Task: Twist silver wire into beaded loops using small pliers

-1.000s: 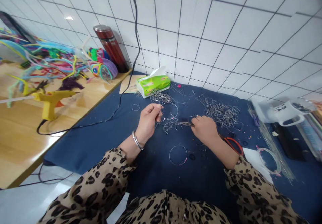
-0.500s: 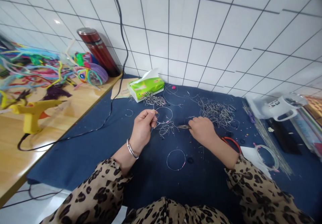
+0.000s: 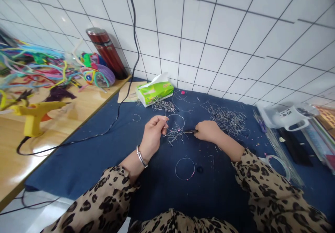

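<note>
And here a wire ring strung with pink beads (image 3: 179, 130) is held out over the blue-covered desk (image 3: 104, 166), pinched narrowly at its left edge by the left hand (image 3: 157, 129), its loop extended rightward, its beaded stretch turned toward the body. Across from it, the pliers (image 3: 191, 131) are gripped in the closed right hand (image 3: 207, 131), long axis laid almost crosswise, nose aimed left at the beads; whether the wire is touched cannot be told. Wire clippings (image 3: 174, 137) are strewn beneath, and a second ring (image 3: 194, 172) is laid flat nearer the body.
</note>
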`<state>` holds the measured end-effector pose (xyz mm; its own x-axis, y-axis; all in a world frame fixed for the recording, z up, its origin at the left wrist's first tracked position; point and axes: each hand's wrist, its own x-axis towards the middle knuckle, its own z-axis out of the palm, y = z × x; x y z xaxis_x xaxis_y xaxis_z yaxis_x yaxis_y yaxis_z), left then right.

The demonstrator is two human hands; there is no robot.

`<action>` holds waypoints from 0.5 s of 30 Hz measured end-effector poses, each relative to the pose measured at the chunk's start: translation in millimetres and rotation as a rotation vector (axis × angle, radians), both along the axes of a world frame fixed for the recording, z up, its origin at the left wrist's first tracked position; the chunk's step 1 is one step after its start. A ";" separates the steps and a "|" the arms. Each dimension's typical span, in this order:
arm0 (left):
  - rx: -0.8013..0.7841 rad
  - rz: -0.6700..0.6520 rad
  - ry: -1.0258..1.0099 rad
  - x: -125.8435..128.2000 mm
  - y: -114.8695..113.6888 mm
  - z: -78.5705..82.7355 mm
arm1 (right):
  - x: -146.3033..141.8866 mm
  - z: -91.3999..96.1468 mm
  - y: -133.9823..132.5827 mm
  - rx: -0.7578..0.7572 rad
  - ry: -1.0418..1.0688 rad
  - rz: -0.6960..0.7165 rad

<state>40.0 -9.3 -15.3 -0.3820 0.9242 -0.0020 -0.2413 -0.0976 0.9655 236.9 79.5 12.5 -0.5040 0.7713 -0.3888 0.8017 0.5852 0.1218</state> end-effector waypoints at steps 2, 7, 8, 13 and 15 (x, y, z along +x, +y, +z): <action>-0.005 0.000 0.048 1.2 -0.3 -0.5 | -4.1 1.7 1.0 0.002 -0.006 0.010; 0.007 -0.016 0.112 4.5 -2.4 -0.9 | -12.3 5.2 -1.5 0.022 -0.003 0.038; 0.012 -0.026 0.121 5.0 -2.8 -1.0 | -12.9 6.2 -2.5 0.031 -0.001 0.041; 0.011 -0.045 0.157 6.1 -4.4 -1.7 | -7.0 13.8 -7.3 0.088 0.007 0.022; 0.013 -0.044 0.158 5.9 -4.6 -1.8 | -0.7 17.5 -8.8 0.102 0.012 0.007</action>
